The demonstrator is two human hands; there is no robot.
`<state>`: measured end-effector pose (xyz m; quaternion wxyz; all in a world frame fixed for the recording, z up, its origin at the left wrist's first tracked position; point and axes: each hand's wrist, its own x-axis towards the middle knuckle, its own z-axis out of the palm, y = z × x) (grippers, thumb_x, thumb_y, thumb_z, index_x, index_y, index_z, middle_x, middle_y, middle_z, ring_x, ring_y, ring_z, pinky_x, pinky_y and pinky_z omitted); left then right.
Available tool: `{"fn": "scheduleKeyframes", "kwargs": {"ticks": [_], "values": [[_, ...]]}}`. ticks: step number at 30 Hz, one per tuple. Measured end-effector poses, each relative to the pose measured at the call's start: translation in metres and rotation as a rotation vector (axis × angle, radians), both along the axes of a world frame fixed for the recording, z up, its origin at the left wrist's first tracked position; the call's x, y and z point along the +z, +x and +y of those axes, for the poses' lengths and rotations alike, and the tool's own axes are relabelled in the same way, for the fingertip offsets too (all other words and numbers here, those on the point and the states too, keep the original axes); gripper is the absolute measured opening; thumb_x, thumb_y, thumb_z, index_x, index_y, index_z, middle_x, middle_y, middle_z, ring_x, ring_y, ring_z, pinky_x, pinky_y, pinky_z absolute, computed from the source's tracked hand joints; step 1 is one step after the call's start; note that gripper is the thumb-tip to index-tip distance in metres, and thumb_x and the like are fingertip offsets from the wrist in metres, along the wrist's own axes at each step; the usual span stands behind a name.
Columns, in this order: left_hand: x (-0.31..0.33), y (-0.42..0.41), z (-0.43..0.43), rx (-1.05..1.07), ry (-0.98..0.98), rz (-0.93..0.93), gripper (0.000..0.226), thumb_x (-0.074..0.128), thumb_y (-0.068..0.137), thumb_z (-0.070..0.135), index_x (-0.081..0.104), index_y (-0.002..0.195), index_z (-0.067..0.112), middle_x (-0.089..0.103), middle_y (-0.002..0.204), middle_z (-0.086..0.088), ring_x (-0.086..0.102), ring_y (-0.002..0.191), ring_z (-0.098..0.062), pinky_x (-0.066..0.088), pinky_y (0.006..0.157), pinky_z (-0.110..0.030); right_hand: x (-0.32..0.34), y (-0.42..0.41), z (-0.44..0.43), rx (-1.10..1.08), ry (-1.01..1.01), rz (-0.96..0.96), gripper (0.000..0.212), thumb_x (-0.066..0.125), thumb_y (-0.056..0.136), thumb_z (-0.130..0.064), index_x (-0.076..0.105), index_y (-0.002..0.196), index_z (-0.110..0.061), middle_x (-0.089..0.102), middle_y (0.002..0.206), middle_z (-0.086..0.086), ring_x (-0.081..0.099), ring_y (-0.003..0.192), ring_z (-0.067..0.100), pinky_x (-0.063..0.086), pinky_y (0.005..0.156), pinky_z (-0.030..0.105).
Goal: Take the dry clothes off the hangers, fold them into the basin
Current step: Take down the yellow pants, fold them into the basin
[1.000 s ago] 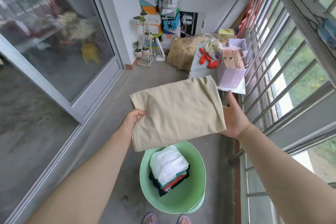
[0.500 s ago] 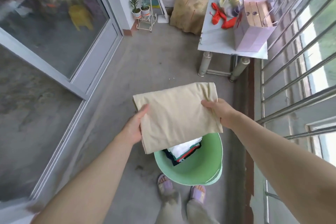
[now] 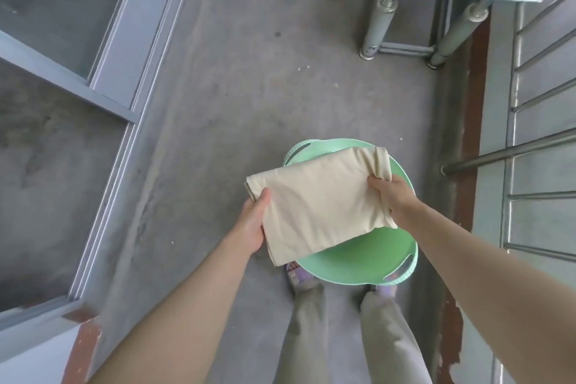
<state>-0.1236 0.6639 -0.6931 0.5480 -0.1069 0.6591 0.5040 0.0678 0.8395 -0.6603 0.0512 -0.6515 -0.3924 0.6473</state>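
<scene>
While its left edge is gripped by the left hand point(image 3: 252, 224), the soft, smooth beige folded shirt point(image 3: 318, 199) is held flat over the round green plastic basin point(image 3: 374, 256), its right edge pinched by the right hand point(image 3: 392, 196).

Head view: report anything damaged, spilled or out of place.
Paint is flaked and patchy on the wall corner at lower left and the kerb under the railing. White crumbs dot the floor. Nothing spilled; the folded garment over the basin looks tidy.
</scene>
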Motion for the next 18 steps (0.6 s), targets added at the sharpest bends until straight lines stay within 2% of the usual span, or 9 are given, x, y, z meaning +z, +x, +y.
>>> {"fn": "scheduleKeyframes", "kwargs": {"ticks": [3,5,9,11,15,18], "values": [[-0.029,0.002,0.01,0.018,-0.012,-0.002,0.032,0.047,0.1,0.029,0.054,0.124,0.01,0.066,0.112,-0.011,0.063,0.105,-0.026,0.046,0.099,-0.046,-0.029,0.002,0.01,0.042,-0.007,-0.034,0.016,0.052,0.096,-0.014,0.053,0.11,-0.006,0.06,0.106,0.015,0.055,0.089,0.027,0.047,0.084,0.039],[-0.055,0.009,0.02,0.046,-0.022,0.012,0.03,0.045,0.1,0.028,0.053,0.123,0.01,0.066,0.109,-0.01,0.063,0.1,-0.025,0.049,0.094,-0.043,-0.052,0.003,0.024,0.069,0.007,-0.056,0.026,0.052,0.096,-0.015,0.054,0.118,-0.002,0.059,0.116,0.018,0.054,0.093,0.027,0.046,0.088,0.04],[-0.11,0.026,0.032,0.1,-0.024,0.001,0.034,0.042,0.101,0.029,0.051,0.127,0.008,0.065,0.112,-0.009,0.065,0.093,-0.018,0.053,0.079,-0.032,-0.098,0.0,0.05,0.13,0.045,-0.12,0.037,0.045,0.097,-0.024,0.051,0.126,-0.002,0.055,0.099,0.008,0.05,0.088,0.024,0.039,0.084,0.033],[-0.136,0.036,0.035,0.13,-0.078,-0.009,0.036,0.042,0.101,0.031,0.049,0.129,0.009,0.062,0.117,-0.01,0.063,0.096,-0.021,0.051,0.083,-0.033,-0.123,0.001,0.058,0.158,0.044,-0.158,0.043,0.041,0.099,-0.031,0.05,0.128,-0.001,0.051,0.104,0.008,0.05,0.097,0.027,0.037,0.087,0.033],[-0.192,0.054,0.032,0.178,-0.226,-0.064,0.045,0.045,0.098,0.041,0.047,0.133,0.011,0.059,0.128,-0.01,0.06,0.111,-0.025,0.048,0.095,-0.041,-0.181,0.008,0.06,0.282,0.018,-0.254,0.055,0.032,0.1,-0.04,0.048,0.13,0.003,0.054,0.125,0.02,0.05,0.113,0.034,0.034,0.085,0.032],[-0.214,0.053,0.03,0.174,-0.294,-0.081,0.051,0.047,0.095,0.048,0.048,0.133,0.015,0.059,0.128,-0.009,0.06,0.112,-0.026,0.047,0.099,-0.046,-0.2,0.008,0.06,0.328,0.001,-0.258,0.06,0.03,0.1,-0.044,0.047,0.132,0.005,0.052,0.13,0.022,0.05,0.117,0.035,0.035,0.087,0.031]]}}
